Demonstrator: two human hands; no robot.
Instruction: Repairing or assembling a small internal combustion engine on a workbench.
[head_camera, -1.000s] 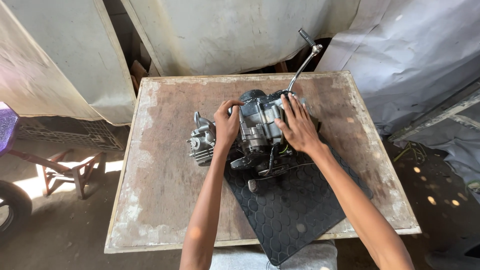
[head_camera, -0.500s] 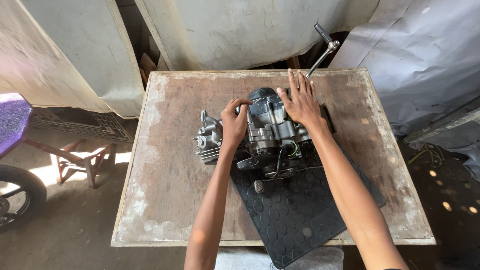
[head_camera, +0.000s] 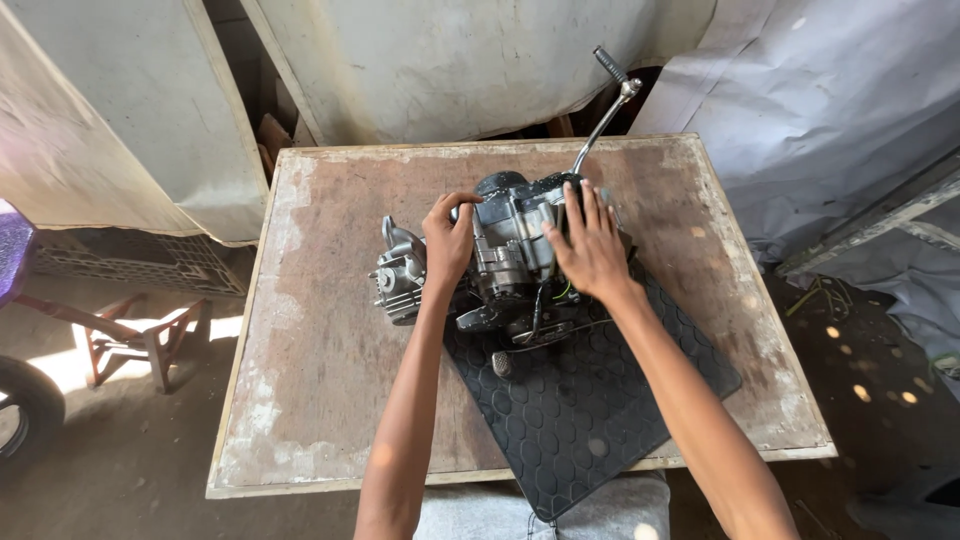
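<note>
- Here, small engine (head_camera: 505, 255) sits mid-table, partly on the far-left corner of the black rubber mat (head_camera: 580, 400), on a worn wooden table (head_camera: 320, 350).
- Your left hand (head_camera: 450, 240): fingers curled, gripping the engine's top left side.
- Your right hand (head_camera: 590, 245): fingers nearly straight and spread, palm flat on the engine's right side, clasping nothing.
- Metal lever (head_camera: 605, 115) sticks up from the engine toward far right.
- Grey tarps (head_camera: 840, 90) hang behind the table.

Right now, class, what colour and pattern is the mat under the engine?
Black, with a raised hexagon pattern: the mat shows best in the head view.
</note>
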